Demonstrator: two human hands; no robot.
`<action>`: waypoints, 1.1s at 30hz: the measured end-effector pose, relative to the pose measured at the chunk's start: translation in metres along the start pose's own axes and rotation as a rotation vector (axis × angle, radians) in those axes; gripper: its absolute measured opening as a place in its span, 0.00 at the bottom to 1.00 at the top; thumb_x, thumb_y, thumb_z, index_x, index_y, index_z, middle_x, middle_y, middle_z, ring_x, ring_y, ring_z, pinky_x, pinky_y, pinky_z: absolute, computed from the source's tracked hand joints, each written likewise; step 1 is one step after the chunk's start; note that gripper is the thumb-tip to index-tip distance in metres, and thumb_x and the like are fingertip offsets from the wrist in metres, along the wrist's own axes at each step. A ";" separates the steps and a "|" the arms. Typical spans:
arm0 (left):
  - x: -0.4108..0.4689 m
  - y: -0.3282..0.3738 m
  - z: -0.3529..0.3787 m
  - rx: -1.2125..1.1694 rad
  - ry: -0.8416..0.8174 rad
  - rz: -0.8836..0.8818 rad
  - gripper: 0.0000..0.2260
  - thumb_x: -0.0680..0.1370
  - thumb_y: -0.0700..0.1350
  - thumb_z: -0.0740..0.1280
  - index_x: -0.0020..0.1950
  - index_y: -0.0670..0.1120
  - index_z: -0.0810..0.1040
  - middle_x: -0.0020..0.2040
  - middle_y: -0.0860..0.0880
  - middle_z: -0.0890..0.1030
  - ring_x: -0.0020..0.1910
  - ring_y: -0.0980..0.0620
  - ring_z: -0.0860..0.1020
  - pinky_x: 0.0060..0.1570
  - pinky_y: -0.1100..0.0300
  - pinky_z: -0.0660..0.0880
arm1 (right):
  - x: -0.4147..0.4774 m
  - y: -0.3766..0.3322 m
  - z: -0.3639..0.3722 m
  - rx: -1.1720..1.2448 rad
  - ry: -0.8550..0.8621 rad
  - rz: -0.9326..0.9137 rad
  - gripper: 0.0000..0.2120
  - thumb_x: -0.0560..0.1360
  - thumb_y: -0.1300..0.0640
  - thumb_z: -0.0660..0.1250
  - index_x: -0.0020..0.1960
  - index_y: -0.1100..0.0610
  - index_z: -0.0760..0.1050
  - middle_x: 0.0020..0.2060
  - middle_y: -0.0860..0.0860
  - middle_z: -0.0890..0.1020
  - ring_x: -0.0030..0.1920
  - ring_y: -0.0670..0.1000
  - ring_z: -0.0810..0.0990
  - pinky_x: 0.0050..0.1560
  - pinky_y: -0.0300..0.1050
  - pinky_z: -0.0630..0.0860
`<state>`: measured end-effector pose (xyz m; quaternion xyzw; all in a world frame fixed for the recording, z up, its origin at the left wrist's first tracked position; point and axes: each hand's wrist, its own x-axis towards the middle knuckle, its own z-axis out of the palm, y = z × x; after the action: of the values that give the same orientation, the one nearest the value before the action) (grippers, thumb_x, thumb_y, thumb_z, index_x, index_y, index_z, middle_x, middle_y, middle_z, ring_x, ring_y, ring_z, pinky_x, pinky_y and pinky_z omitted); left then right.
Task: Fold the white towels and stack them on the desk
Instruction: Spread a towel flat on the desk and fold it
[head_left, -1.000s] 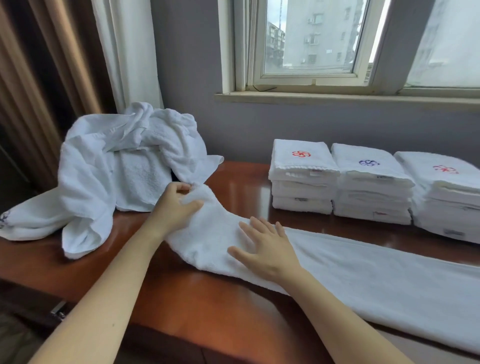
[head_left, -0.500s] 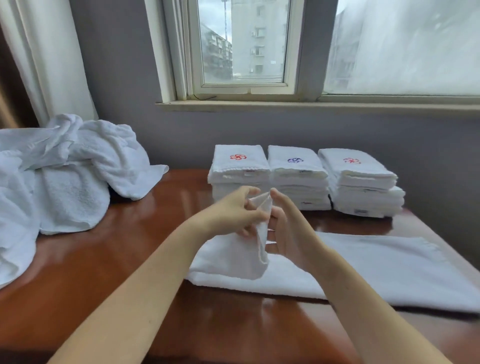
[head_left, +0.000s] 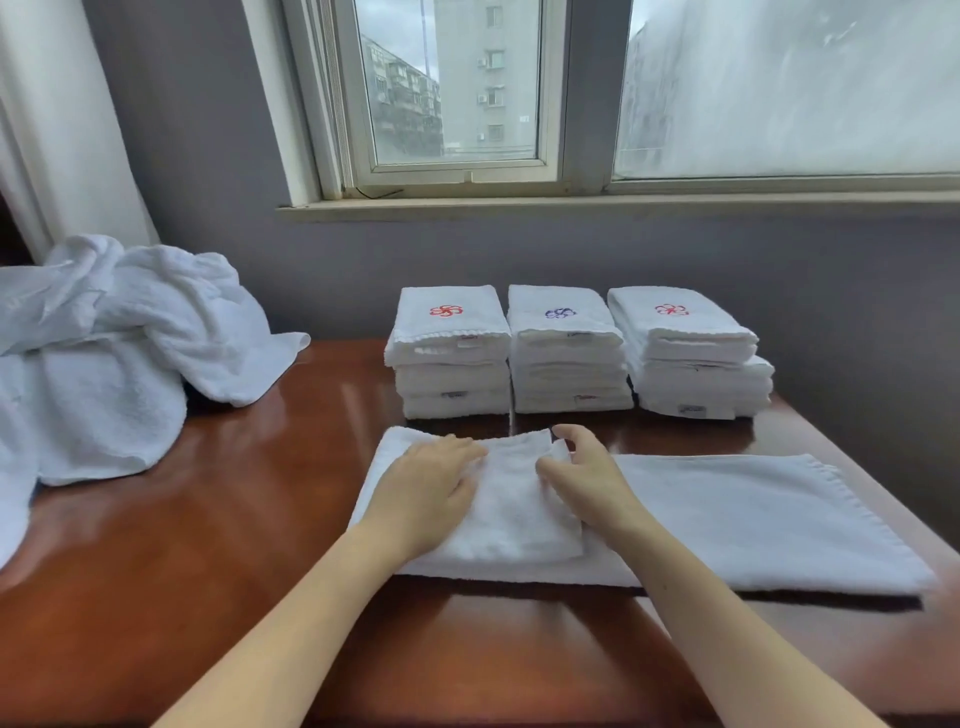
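The left hand (head_left: 431, 488) lies flat, fingers straight, pressing the flap (head_left: 519, 499); the right hand (head_left: 584, 478) arches at its edge, pinching or not I cannot tell. The end of the towel (head_left: 753, 514), lifted a moment ago, now lies folded over, just in front of the folded stacks (head_left: 563, 353): first fold made.

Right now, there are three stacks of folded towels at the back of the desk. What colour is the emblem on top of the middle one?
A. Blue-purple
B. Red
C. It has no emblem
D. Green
A: the emblem on top of the middle stack is blue-purple, while the left stack and the right stack carry red ones.
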<state>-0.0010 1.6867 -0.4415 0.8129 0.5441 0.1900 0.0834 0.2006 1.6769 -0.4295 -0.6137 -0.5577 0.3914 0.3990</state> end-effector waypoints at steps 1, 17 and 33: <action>-0.002 -0.005 0.002 0.119 -0.069 -0.007 0.21 0.84 0.53 0.54 0.78 0.56 0.62 0.79 0.54 0.61 0.79 0.55 0.54 0.78 0.52 0.48 | 0.000 0.000 0.001 -0.068 -0.011 -0.001 0.27 0.73 0.58 0.65 0.72 0.53 0.65 0.59 0.53 0.79 0.52 0.51 0.79 0.53 0.45 0.75; 0.002 -0.027 0.009 0.340 -0.237 -0.068 0.35 0.73 0.72 0.36 0.79 0.63 0.40 0.81 0.52 0.41 0.79 0.53 0.38 0.76 0.40 0.37 | 0.000 0.018 0.038 -0.817 -0.173 -0.296 0.28 0.83 0.45 0.46 0.81 0.50 0.46 0.80 0.47 0.46 0.79 0.46 0.40 0.78 0.49 0.37; 0.008 0.033 0.025 0.225 -0.302 0.157 0.27 0.82 0.63 0.45 0.81 0.59 0.48 0.81 0.55 0.43 0.79 0.55 0.40 0.77 0.48 0.37 | -0.005 0.051 -0.042 -0.931 -0.088 -0.240 0.27 0.84 0.45 0.47 0.81 0.53 0.50 0.80 0.49 0.50 0.79 0.47 0.46 0.76 0.44 0.41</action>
<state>0.0393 1.6830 -0.4512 0.8764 0.4780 0.0100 0.0576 0.2584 1.6664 -0.4608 -0.6413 -0.7568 0.0770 0.1003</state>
